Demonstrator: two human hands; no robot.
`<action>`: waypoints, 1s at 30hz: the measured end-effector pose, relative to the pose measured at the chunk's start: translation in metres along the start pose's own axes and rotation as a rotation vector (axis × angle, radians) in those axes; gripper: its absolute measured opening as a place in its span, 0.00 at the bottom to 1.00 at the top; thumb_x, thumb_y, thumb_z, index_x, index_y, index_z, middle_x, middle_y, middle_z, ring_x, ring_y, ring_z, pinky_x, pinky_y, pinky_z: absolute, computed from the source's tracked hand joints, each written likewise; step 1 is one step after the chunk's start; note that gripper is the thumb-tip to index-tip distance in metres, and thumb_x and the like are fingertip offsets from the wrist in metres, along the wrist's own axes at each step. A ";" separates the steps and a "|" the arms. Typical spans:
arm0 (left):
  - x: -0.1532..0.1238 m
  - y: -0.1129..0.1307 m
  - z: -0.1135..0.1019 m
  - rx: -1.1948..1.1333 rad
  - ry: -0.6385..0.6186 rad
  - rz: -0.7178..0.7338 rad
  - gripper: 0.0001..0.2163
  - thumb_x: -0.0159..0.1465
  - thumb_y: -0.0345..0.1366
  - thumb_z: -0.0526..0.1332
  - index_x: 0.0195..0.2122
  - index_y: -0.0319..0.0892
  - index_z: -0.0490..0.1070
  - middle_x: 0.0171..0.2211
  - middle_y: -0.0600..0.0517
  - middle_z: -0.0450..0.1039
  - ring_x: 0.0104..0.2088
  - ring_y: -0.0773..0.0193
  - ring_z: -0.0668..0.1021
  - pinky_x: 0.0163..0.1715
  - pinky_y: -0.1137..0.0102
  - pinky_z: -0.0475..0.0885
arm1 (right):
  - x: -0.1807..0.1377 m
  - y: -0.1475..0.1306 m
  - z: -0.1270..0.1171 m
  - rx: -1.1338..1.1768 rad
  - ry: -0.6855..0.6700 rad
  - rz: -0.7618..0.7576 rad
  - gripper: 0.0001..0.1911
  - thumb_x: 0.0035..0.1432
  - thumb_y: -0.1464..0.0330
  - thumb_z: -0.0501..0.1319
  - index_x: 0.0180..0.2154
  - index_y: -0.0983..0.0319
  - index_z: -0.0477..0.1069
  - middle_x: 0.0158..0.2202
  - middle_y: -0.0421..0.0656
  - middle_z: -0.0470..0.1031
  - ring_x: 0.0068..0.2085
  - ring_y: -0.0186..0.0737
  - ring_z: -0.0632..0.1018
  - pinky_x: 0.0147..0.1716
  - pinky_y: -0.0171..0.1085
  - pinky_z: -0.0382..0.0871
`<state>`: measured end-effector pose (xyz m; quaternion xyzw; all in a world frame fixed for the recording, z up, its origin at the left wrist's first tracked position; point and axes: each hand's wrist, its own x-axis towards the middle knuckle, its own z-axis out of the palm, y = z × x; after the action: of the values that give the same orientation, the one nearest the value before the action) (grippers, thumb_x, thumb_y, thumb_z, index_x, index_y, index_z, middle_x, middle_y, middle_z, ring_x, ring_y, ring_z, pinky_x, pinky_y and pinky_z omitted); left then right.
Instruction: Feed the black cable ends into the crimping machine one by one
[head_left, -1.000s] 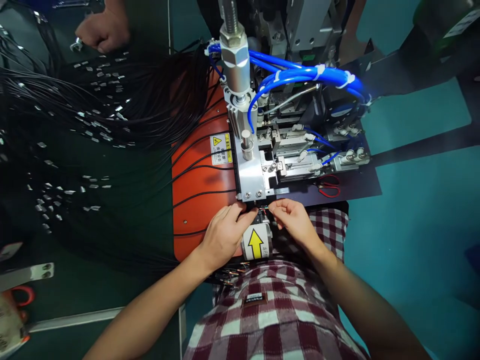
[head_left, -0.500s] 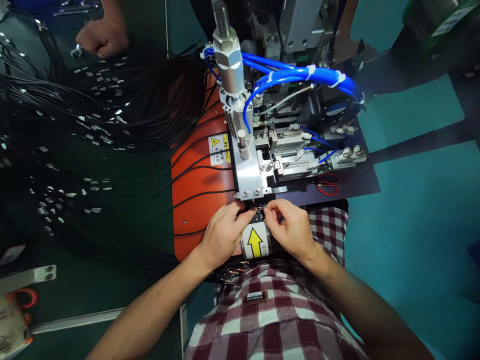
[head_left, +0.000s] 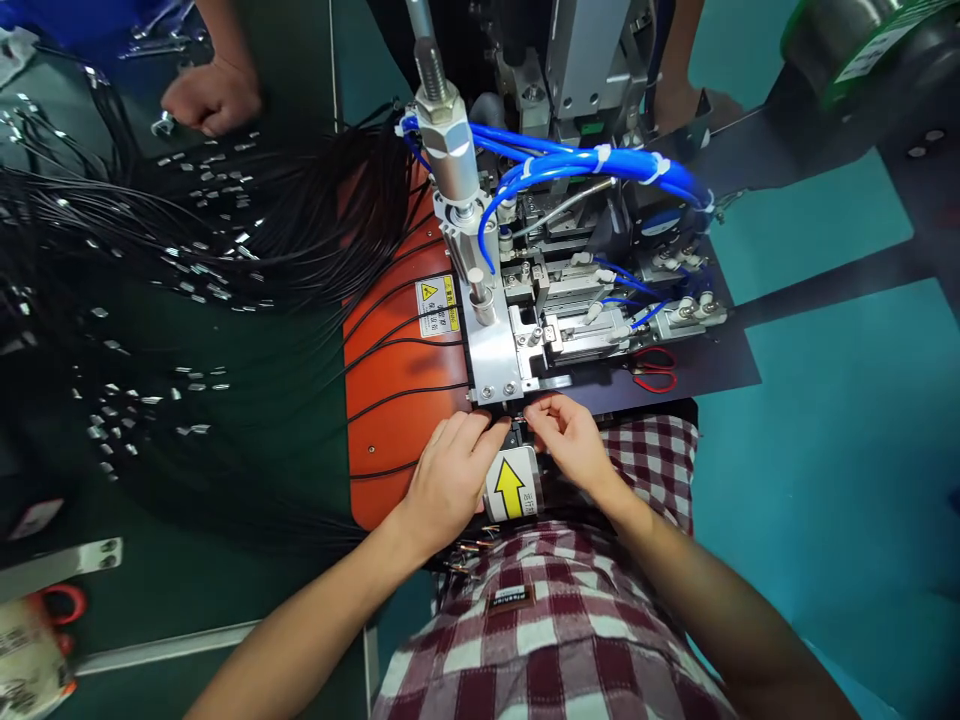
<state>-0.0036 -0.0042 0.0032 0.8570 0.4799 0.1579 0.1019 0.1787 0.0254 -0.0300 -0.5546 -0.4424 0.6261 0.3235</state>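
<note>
My left hand [head_left: 450,475] rests at the front of a metal machine [head_left: 491,355], thumb and fingers pressed together by a small black holder [head_left: 514,437]. A black cable [head_left: 384,474] runs across the orange plate [head_left: 390,430] and disappears beneath this hand. Facing it, my right hand [head_left: 574,445] pinches tiny thin wires [head_left: 519,419] between thumb and forefinger; their ends are mostly covered by the fingertips. Just below both hands is a white label with a yellow arrow [head_left: 510,487]. Several other black cables lie across the plate into the machine.
Bundles of black cables [head_left: 300,230] with shiny ends spread over the dark table at left. Another person's hand [head_left: 214,97] is at upper left. Blue air tubes [head_left: 600,160] arch over the machine. Red-handled scissors [head_left: 655,372] lie right; loose wire ends [head_left: 472,547] sit near my lap.
My right hand has shifted slightly left and up, its fingers drawn closer together at the holder. My left hand stays nearly in place. The view has moved a little.
</note>
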 end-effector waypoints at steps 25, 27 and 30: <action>0.000 0.003 0.008 -0.040 0.021 -0.058 0.16 0.66 0.29 0.50 0.52 0.39 0.69 0.40 0.43 0.70 0.38 0.57 0.69 0.38 0.63 0.66 | 0.004 -0.003 0.003 0.085 -0.059 -0.015 0.19 0.56 0.52 0.58 0.26 0.61 0.63 0.20 0.34 0.64 0.21 0.31 0.67 0.23 0.33 0.61; 0.000 0.004 0.007 -0.050 0.022 -0.075 0.16 0.66 0.29 0.50 0.52 0.39 0.69 0.40 0.43 0.70 0.39 0.57 0.69 0.38 0.64 0.66 | 0.003 0.002 0.006 0.085 -0.032 -0.041 0.18 0.58 0.53 0.57 0.26 0.60 0.62 0.19 0.34 0.63 0.21 0.31 0.66 0.23 0.33 0.61; 0.000 0.006 0.007 -0.049 0.026 -0.070 0.16 0.66 0.29 0.49 0.52 0.38 0.69 0.41 0.43 0.70 0.39 0.57 0.69 0.39 0.63 0.66 | 0.002 0.005 0.008 0.060 -0.014 -0.061 0.16 0.60 0.56 0.56 0.28 0.60 0.62 0.18 0.33 0.63 0.21 0.31 0.66 0.24 0.33 0.61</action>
<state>0.0034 -0.0070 -0.0013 0.8348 0.5069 0.1772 0.1219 0.1711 0.0231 -0.0354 -0.5265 -0.4423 0.6328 0.3559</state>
